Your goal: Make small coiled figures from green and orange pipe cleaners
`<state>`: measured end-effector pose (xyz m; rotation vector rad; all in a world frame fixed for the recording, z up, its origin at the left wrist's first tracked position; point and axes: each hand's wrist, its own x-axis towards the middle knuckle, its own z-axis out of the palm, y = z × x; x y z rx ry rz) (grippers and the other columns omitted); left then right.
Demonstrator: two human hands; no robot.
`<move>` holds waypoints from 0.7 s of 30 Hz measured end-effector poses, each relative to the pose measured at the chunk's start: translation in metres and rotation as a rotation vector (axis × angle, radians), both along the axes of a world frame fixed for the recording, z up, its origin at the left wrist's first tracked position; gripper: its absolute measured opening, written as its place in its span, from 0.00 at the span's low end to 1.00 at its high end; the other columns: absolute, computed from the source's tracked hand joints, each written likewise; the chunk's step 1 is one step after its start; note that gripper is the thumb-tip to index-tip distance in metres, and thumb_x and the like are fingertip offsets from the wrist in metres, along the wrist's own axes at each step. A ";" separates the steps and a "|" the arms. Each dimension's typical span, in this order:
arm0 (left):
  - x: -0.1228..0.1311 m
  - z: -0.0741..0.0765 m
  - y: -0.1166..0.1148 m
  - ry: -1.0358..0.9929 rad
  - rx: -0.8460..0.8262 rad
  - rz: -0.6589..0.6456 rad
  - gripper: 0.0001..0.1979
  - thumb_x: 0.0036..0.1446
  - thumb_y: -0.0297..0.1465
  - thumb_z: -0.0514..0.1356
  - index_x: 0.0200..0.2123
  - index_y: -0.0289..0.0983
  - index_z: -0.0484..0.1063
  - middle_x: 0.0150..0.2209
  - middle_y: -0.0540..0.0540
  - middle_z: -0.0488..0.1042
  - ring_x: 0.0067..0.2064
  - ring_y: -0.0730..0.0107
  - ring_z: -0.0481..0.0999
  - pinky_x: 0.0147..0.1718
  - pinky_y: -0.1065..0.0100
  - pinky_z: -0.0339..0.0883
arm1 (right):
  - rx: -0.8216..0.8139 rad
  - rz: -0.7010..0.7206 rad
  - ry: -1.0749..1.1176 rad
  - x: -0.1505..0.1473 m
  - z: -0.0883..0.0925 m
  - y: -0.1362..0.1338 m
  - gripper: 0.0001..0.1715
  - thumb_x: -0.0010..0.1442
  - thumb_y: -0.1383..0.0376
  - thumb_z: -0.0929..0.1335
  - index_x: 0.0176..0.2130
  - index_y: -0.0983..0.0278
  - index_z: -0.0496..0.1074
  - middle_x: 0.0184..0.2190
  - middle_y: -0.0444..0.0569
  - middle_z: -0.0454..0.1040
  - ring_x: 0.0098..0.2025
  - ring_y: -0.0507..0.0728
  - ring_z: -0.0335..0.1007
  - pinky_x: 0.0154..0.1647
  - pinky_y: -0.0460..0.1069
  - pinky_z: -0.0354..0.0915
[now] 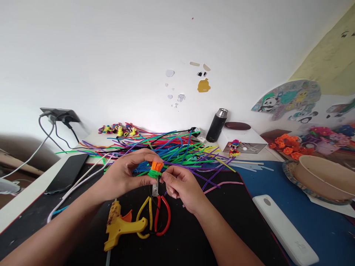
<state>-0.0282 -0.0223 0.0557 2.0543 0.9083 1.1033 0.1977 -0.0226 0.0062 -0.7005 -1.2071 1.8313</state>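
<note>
My left hand (124,173) grips a small bundle of orange pipe cleaners (158,166) between thumb and fingers. A green pipe cleaner (154,174) is wound around the bundle's lower part. At the right edge of that green coil, my right hand (181,186) is closed in a pinch; its fingertips hide the end they hold. Just below the hands, on the black mat, lie pliers (155,190) with one yellow and one red handle. Left of the pliers rests a yellow glue gun (119,227) with an orange trigger.
A wide heap of coloured pipe cleaners (177,147) spreads behind my hands. A phone (68,173) lies left. At the back stand a black thermos (217,125) and a white box (249,136). Right are a white elongated device (285,229) and a beige bowl (327,177).
</note>
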 end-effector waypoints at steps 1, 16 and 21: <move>0.000 -0.001 0.001 -0.002 -0.006 0.004 0.18 0.58 0.38 0.78 0.50 0.43 0.86 0.48 0.41 0.84 0.51 0.55 0.83 0.52 0.60 0.78 | 0.006 -0.006 0.000 0.000 0.000 0.000 0.28 0.59 0.43 0.80 0.32 0.63 0.75 0.17 0.35 0.62 0.19 0.48 0.52 0.21 0.47 0.49; -0.002 -0.003 0.007 -0.070 -0.050 -0.024 0.17 0.56 0.35 0.79 0.49 0.43 0.87 0.46 0.42 0.85 0.49 0.57 0.83 0.52 0.62 0.77 | 0.078 -0.086 -0.015 0.003 0.008 0.000 0.28 0.59 0.42 0.79 0.30 0.62 0.76 0.15 0.34 0.59 0.17 0.47 0.49 0.21 0.48 0.47; -0.002 -0.005 0.007 -0.094 -0.088 -0.030 0.18 0.55 0.35 0.80 0.50 0.42 0.87 0.46 0.42 0.85 0.49 0.56 0.83 0.51 0.62 0.78 | 0.077 -0.088 -0.001 0.004 0.007 0.000 0.26 0.59 0.44 0.79 0.30 0.62 0.77 0.14 0.33 0.58 0.17 0.47 0.49 0.21 0.48 0.46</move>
